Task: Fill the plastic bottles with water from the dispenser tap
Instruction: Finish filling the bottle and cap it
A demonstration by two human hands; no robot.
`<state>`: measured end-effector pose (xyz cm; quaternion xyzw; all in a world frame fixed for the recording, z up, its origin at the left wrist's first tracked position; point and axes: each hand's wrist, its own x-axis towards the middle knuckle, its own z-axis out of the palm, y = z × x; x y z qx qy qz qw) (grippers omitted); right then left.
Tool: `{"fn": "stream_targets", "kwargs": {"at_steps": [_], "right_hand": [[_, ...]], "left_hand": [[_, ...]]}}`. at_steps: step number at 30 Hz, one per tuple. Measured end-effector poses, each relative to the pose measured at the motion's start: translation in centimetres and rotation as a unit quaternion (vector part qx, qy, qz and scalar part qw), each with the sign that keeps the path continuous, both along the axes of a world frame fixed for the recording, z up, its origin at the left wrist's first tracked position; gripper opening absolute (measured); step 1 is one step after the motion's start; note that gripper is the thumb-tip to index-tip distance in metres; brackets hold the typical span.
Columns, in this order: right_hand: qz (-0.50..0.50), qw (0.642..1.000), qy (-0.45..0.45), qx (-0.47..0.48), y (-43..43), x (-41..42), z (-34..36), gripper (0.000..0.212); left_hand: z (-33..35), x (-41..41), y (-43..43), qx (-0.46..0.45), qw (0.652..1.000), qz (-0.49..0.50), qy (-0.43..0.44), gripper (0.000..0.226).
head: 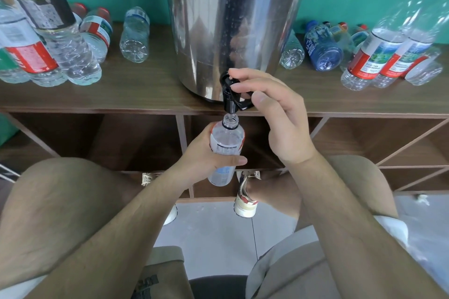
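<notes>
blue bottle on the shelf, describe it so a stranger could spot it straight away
Find the big steel dispenser on the wooden shelf top. Just right of it lies a clear bottle; the blue bottle lies next, its base facing the camera. It alone is tinted deep blue, while its neighbours are clear.

We see a brown wooden shelf (145,90) carrying a steel dispenser (218,31) at its middle. Standing bottles (31,56) are at left, with a clear bottle (134,36) lying beside them. At right are a blue bottle (323,48) on its side and standing red-labelled bottles (371,60).
</notes>
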<state>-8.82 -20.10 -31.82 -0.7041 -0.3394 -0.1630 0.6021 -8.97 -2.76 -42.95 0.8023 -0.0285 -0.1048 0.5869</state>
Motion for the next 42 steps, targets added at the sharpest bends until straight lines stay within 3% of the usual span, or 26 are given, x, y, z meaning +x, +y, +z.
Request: {"fn": "stream_targets", "kwargs": {"at_steps": [13, 19, 25, 30, 42], "right_hand": [[0.002, 1.000, 0.007, 0.005, 0.04, -0.02, 0.07, 0.031], [-0.001, 1.000, 0.011, -0.007, -0.03, 0.00, 0.12, 0.031], [0.004, 1.000, 0.015, 0.002, 0.07, -0.05, 0.13, 0.031], [0.003, 1.000, 0.010, 0.002, 0.05, 0.05, 0.06, 0.031], [0.008, 1.000, 0.016, 0.007, 0.17, 0.06, -0.02, 0.031]], "left_hand": [[0.13, 0.16, 0.17, 0.013, 1.000, 0.016, -0.005, 0.087], [0.21, 0.04, 0.10, 0.013, 1.000, 0.014, -0.003, 0.079], [0.16, 0.06, 0.18, -0.007, 1.000, 0.010, 0.003, 0.088], [0.32, -0.02, 0.04, 0.002, 1.000, 0.004, 0.005, 0.075], [0.14, -0.02, -0.09, 0.007, 1.000, 0.013, 0.008, 0.075]]}}
